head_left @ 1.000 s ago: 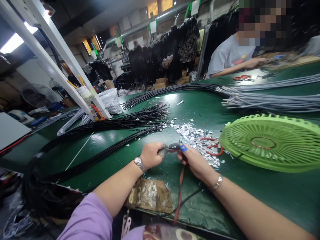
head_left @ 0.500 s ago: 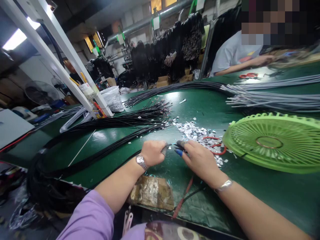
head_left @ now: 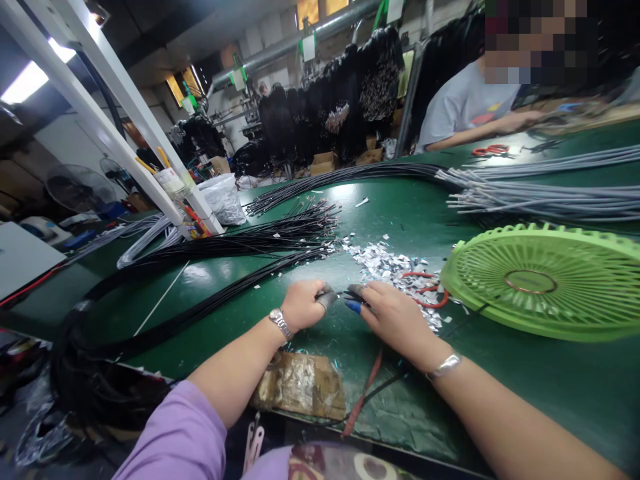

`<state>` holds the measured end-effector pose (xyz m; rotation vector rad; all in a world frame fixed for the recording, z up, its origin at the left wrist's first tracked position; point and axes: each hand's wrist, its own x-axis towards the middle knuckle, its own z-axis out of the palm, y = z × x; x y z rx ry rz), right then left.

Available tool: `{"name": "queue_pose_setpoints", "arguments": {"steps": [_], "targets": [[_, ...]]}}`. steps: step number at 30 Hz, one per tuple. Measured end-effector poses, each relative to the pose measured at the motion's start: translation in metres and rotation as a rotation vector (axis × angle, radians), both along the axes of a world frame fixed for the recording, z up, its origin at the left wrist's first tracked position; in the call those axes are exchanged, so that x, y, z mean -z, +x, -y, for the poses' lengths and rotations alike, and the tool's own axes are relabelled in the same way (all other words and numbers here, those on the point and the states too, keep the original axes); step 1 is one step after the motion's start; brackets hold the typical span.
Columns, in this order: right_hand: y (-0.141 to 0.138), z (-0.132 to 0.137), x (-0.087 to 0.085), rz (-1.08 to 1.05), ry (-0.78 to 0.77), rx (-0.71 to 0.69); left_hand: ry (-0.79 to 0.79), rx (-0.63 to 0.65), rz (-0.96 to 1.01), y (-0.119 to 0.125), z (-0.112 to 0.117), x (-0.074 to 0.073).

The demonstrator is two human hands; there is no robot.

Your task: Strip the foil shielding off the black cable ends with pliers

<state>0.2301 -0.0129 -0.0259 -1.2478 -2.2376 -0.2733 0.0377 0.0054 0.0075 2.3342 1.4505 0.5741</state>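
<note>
"Scraps (head_left: 373, 259) lie thick; is the work far along?"

"Partly, I'd judge. Reading the clock from between the hands, that pile sits at two, and coppery ends show on the black cables (head_left: 240, 247) toward eleven. The dark strand (head_left: 341, 294) at the centre looks unfinished; how many remain, I can't tell."

"What has hold of it?"

"Left hand (head_left: 303, 308), pinched narrow, apparently on the strand. Right hand (head_left: 395, 317), toward four, has its fingers bent close together; whether they grip, I can't tell."

"And beyond?"

"A round green grille (head_left: 531, 281) at three."

"Anything different from a second ago?"

"Right hand has rolled over, back upward, its blue-wrapped digit now on the near side instead of on top. The red strap (head_left: 364, 398), near half past five, slants more."
</note>
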Motion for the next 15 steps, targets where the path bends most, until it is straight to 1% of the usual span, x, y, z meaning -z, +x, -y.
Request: {"name": "queue_pose_setpoints", "arguments": {"steps": [4, 8, 11, 15], "targets": [[0.0022, -0.0033, 0.0021, -0.028, -0.035, -0.038, -0.217, 0.009, 0.241, 0.0005, -0.0035, 0.0016], [0.0035, -0.0051, 0.0017, -0.036, -0.064, -0.067, -0.396, -0.028, 0.377, 0.002, -0.0041, 0.0018], [0.0037, -0.0048, 0.0009, -0.039, -0.077, -0.071, -0.453, -0.04, 0.413, 0.0034, -0.004, 0.0012], [0.0025, -0.0024, -0.0002, -0.063, -0.107, -0.051, -0.477, -0.045, 0.429, 0.0045, -0.0042, 0.0011]]}}
